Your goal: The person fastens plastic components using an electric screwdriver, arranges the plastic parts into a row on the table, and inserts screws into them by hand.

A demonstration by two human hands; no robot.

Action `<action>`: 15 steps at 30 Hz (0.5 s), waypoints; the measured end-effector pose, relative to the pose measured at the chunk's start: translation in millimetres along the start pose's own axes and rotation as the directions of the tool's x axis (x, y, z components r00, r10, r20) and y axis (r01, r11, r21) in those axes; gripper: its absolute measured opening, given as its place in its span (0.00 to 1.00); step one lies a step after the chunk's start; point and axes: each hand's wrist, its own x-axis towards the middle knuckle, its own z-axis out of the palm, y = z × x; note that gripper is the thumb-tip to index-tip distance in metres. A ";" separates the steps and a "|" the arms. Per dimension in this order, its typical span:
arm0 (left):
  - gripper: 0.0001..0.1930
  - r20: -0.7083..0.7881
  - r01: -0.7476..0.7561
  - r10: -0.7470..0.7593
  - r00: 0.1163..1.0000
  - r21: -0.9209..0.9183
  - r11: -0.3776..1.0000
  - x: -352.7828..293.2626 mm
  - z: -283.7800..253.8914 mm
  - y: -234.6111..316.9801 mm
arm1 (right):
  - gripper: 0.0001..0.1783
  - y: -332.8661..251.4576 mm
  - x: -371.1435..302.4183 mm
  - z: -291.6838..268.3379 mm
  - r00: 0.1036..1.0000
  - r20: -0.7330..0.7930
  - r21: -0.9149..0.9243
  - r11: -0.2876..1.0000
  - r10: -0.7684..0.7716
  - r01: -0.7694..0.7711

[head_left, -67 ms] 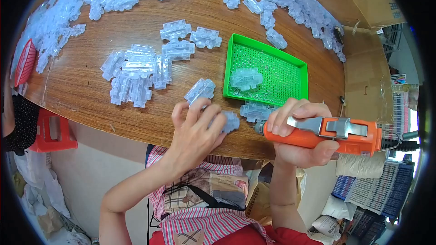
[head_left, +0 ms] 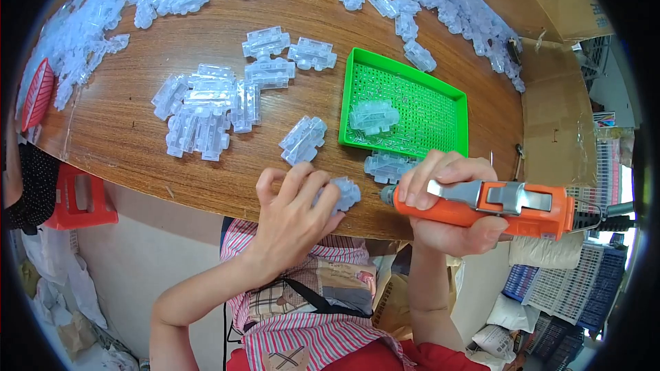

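My left hand (head_left: pixel 295 213) is closed around a small clear plastic housing (head_left: pixel 346 193) at the table's front edge; its fingers cover much of the part. My right hand (head_left: pixel 450 199) grips an orange electric screwdriver (head_left: pixel 526 213) with a silver lever, its tip pointing left toward that housing, with a gap between. Beyond them stands a green perforated tray (head_left: pixel 462 113) holding small metal pieces and one clear housing (head_left: pixel 373 117). Another housing (head_left: pixel 388 167) lies against the tray's front side, and one more (head_left: pixel 303 140) rests just beyond my left hand.
A group of clear housings (head_left: pixel 210 99) lies left of the tray, with a large heap (head_left: pixel 440 0) along the far edge. A cardboard wall (head_left: pixel 553 117) borders the right. A red basket (head_left: pixel 38 96) and red stool (head_left: pixel 81 196) are at left, beside another person's arm.
My left hand has shifted slightly left and down with the housing. The screwdriver in my right hand has also moved slightly left.
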 end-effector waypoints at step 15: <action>0.32 -0.045 0.175 -0.226 0.973 -0.495 0.851 -16.4 22.8 1.2 | 0.37 9.8 -16.9 14.7 0.974 -0.072 0.092 0.974 0.216 -0.209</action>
